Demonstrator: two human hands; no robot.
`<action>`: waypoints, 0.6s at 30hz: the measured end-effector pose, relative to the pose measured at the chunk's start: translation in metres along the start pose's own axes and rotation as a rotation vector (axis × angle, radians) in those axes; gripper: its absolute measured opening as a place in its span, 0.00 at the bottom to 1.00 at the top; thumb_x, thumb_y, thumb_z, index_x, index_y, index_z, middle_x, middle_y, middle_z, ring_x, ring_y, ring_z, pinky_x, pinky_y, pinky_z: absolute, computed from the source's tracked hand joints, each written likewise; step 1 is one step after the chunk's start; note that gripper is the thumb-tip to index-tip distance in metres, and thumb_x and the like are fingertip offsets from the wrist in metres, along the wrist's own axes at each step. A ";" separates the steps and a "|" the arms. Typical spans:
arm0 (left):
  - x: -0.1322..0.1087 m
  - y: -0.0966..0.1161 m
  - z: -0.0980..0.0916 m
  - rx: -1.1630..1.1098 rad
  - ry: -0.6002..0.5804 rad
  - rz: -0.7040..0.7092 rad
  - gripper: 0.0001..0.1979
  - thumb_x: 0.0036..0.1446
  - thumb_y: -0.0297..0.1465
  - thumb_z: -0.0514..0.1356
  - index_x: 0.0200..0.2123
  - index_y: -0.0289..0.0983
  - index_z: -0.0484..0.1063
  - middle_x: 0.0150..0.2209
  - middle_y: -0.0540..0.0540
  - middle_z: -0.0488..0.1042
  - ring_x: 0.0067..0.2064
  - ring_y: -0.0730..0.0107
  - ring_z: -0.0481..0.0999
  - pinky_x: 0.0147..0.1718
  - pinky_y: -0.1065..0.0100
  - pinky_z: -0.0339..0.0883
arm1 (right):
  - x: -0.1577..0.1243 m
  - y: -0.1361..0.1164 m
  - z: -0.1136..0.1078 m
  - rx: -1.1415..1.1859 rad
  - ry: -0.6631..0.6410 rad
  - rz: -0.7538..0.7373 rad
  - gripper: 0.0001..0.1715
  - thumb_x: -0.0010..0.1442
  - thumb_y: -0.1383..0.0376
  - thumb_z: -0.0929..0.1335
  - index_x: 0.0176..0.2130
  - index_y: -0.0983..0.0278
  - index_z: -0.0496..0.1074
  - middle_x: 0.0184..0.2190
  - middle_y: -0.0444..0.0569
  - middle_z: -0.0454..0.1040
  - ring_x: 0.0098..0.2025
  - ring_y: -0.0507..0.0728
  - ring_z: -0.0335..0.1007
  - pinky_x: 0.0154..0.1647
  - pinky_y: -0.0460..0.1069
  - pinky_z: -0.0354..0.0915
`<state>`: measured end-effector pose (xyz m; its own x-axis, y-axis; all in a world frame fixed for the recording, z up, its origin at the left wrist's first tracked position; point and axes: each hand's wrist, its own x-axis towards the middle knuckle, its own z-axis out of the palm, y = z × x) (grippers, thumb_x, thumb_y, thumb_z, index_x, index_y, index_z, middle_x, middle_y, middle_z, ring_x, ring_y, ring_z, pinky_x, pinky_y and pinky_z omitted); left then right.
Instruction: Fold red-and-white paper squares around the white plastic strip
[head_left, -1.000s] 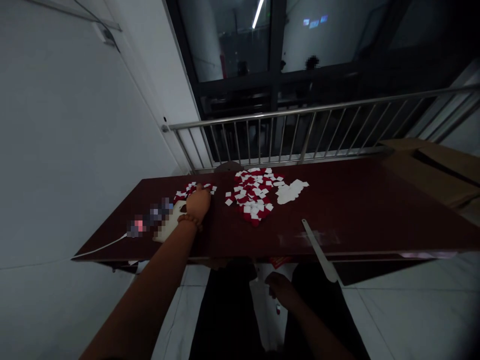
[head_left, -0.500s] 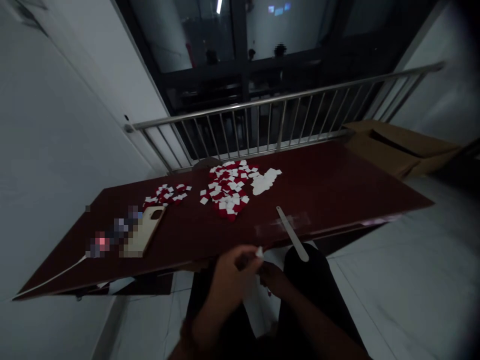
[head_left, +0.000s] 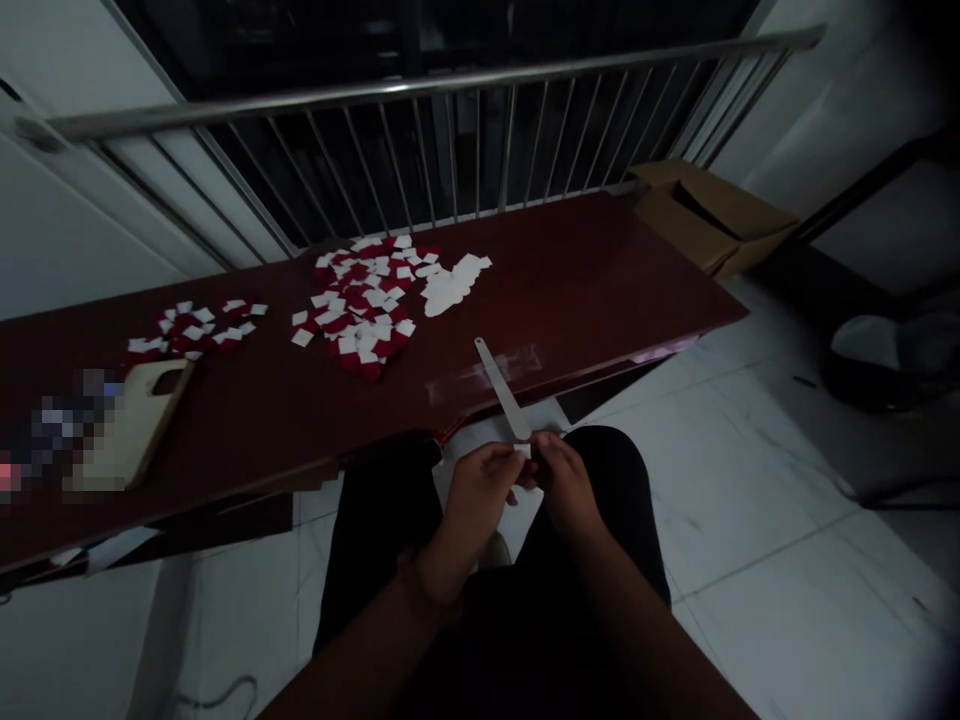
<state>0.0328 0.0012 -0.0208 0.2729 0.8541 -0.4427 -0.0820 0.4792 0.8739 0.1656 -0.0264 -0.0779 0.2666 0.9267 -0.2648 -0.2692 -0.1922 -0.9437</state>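
Close together above my lap, at the table's front edge, both hands work on one small piece. My left hand [head_left: 484,485] pinches a small white square [head_left: 523,452] with some red under it. From the other side, my right hand [head_left: 564,482] has its fingers closed on the same red-and-white piece. Just beyond the fingertips lies a long pale flat stick [head_left: 499,380], its rounded near end sticking out over the table edge. A big heap of red pieces with white squares [head_left: 367,300] sits on the dark red table [head_left: 585,270]. Beside it are loose white pieces [head_left: 452,285].
A smaller cluster of red and white pieces [head_left: 196,328] is at the left, behind a pale phone-like object [head_left: 139,420]. A metal railing [head_left: 397,88] runs along the table's back. An open cardboard box [head_left: 712,215] stands off the right end.
My view has tilted down and turned right, so the table appears higher and further left. My right hand has come up beside the left, and both now meet at the white square.
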 end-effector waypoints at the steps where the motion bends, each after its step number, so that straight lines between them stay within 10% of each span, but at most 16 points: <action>1: -0.001 0.002 0.001 0.010 0.006 0.012 0.16 0.57 0.42 0.69 0.38 0.34 0.78 0.33 0.40 0.83 0.32 0.64 0.83 0.24 0.71 0.64 | -0.005 -0.009 0.001 0.047 0.004 0.004 0.22 0.65 0.45 0.69 0.37 0.61 0.74 0.26 0.42 0.69 0.28 0.53 0.66 0.29 0.47 0.65; 18: 0.012 0.030 0.008 0.068 0.101 0.067 0.12 0.55 0.40 0.70 0.32 0.36 0.81 0.29 0.45 0.79 0.30 0.69 0.77 0.23 0.73 0.66 | 0.003 -0.061 0.020 -0.001 0.072 -0.001 0.18 0.56 0.51 0.77 0.33 0.62 0.76 0.29 0.45 0.77 0.33 0.55 0.73 0.35 0.49 0.69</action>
<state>0.0413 0.0243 0.0017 0.1712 0.9013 -0.3979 -0.0304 0.4085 0.9123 0.1642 -0.0054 -0.0169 0.3325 0.9014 -0.2774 -0.2682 -0.1916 -0.9441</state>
